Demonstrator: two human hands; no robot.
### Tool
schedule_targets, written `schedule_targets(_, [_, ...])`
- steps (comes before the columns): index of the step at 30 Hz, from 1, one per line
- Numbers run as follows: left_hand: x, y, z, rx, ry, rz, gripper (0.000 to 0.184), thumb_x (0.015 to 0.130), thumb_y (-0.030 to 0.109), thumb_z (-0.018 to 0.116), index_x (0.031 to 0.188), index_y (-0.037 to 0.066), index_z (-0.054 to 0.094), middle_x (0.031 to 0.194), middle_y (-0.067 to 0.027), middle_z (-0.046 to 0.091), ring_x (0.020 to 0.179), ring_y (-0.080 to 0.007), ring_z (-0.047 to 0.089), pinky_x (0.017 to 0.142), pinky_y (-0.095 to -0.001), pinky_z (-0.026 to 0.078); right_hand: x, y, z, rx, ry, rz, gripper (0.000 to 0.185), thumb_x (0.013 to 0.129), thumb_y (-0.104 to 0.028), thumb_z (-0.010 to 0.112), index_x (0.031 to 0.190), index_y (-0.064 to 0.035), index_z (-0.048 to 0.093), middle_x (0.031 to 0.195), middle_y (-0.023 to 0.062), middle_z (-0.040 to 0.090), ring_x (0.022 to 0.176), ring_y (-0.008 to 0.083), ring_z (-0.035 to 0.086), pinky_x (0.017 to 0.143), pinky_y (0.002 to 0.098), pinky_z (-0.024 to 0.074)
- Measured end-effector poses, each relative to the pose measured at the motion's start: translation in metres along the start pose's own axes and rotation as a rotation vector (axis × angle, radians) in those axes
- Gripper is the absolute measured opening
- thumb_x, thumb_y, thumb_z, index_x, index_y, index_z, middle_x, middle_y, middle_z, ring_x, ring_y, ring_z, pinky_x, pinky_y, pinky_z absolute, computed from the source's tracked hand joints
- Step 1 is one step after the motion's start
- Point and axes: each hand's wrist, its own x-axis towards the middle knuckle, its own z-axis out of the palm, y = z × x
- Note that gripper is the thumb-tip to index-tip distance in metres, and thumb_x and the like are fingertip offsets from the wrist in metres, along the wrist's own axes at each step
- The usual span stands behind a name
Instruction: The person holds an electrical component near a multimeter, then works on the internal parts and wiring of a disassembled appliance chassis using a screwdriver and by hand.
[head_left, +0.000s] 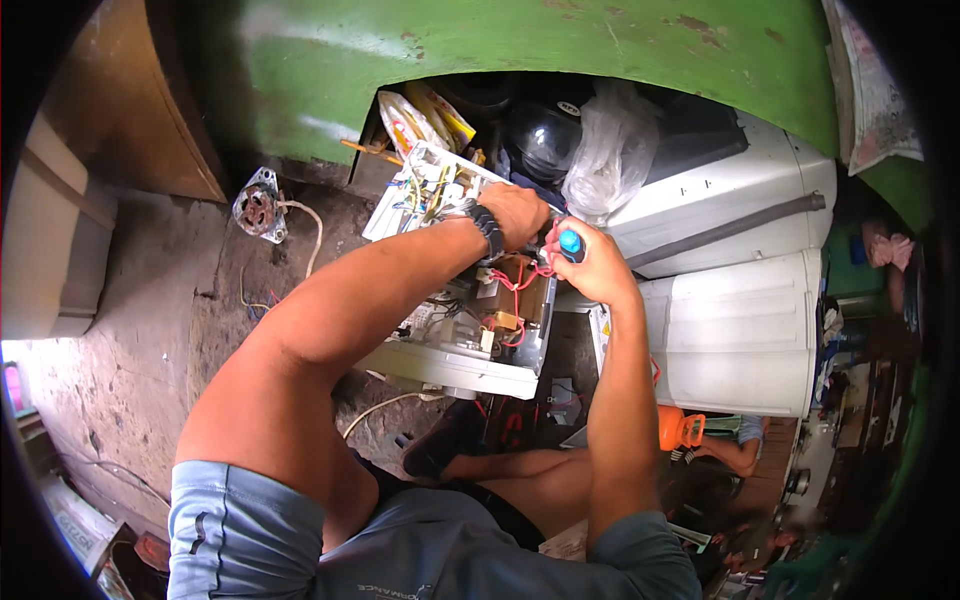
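An opened white appliance [455,368], possibly a microwave oven, sits in front of me with its inside exposed. Red wires [515,290] run over a brown boxy part [524,283] in it, and a bundle of coloured wires [432,195] lies at its far left. My right hand [597,268] is closed around a screwdriver with a blue handle [570,241], over the right far corner; its tip is hidden. Next to it, my left hand [514,214], below a dark wristwatch, is closed at the far edge; what its fingers hold is hidden.
A small motor [259,207] with a cord lies on the worn floor at left. White appliance housings [735,330] stand at right, near a plastic bag [612,150] and black helmet [545,138]. Another person's arm [735,455] shows at lower right by an orange object [680,428].
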Motion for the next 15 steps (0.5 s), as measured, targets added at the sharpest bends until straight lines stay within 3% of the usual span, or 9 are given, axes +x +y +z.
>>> schedule_targets(3, [-0.001, 0.000, -0.004, -0.009, -0.028, -0.013, 0.025, 0.087, 0.027, 0.071, 0.099, 0.006, 0.078, 0.100, -0.0219, 0.075, 0.098, -0.0386, 0.073, 0.086, -0.0482, 0.057, -0.005, -0.005, -0.004, 0.076, 0.090, 0.084, 0.018, 0.088, -0.003, 0.073, 0.103, -0.0029, 0.064, 0.091, 0.0068, 0.072, 0.068, 0.0108, 0.066, 0.063, 0.0293, 0.0538])
schedule_targets(4, [0.002, -0.001, -0.005, 0.003, -0.040, 0.000, 0.026, 0.087, 0.028, 0.072, 0.099, 0.005, 0.077, 0.099, -0.0217, 0.075, 0.097, -0.0384, 0.073, 0.086, -0.0483, 0.057, -0.004, 0.006, 0.004, 0.272, 0.238, 0.072, 0.019, 0.088, -0.003, 0.074, 0.104, -0.0039, 0.064, 0.089, 0.0049, 0.070, 0.065, 0.0111, 0.065, 0.059, 0.0278, 0.0518])
schedule_targets(7, [-0.001, 0.000, -0.007, 0.037, -0.065, 0.021, 0.029, 0.085, 0.030, 0.074, 0.099, 0.005, 0.076, 0.097, -0.0208, 0.075, 0.097, -0.0390, 0.073, 0.086, -0.0483, 0.057, 0.002, 0.027, 0.017, 0.416, 0.369, 0.185, 0.020, 0.089, -0.003, 0.074, 0.106, -0.0049, 0.064, 0.085, 0.0025, 0.067, 0.062, 0.0103, 0.062, 0.056, 0.0268, 0.0495])
schedule_targets(9, [-0.001, 0.002, -0.008, 0.041, -0.060, 0.020, 0.028, 0.086, 0.030, 0.073, 0.097, 0.005, 0.076, 0.097, -0.0218, 0.075, 0.097, -0.0389, 0.073, 0.086, -0.0486, 0.057, 0.004, 0.033, 0.023, 0.462, 0.351, 0.262, 0.022, 0.089, -0.003, 0.075, 0.107, -0.0030, 0.063, 0.083, 0.0024, 0.065, 0.060, 0.0093, 0.060, 0.054, 0.0266, 0.0484])
schedule_targets(10, [0.000, 0.007, -0.008, 0.108, -0.040, -0.019, 0.023, 0.085, 0.023, 0.072, 0.100, 0.007, 0.078, 0.100, -0.0204, 0.076, 0.099, -0.0357, 0.074, 0.086, -0.0467, 0.058, 0.005, 0.034, 0.026, 0.485, 0.356, 0.260, 0.020, 0.089, -0.004, 0.075, 0.105, -0.0032, 0.063, 0.082, 0.0021, 0.064, 0.060, 0.0093, 0.060, 0.054, 0.0262, 0.0476])
schedule_targets(15, [0.006, 0.006, 0.002, 0.120, -0.032, -0.029, 0.019, 0.084, 0.018, 0.069, 0.094, 0.003, 0.078, 0.094, -0.0217, 0.075, 0.094, -0.0377, 0.075, 0.084, -0.0472, 0.058, 0.007, 0.058, 0.033, 0.766, 0.351, 0.242, 0.019, 0.088, -0.004, 0.076, 0.099, -0.0076, 0.061, 0.074, 0.0000, 0.063, 0.058, 0.0087, 0.056, 0.051, 0.0261, 0.0446])
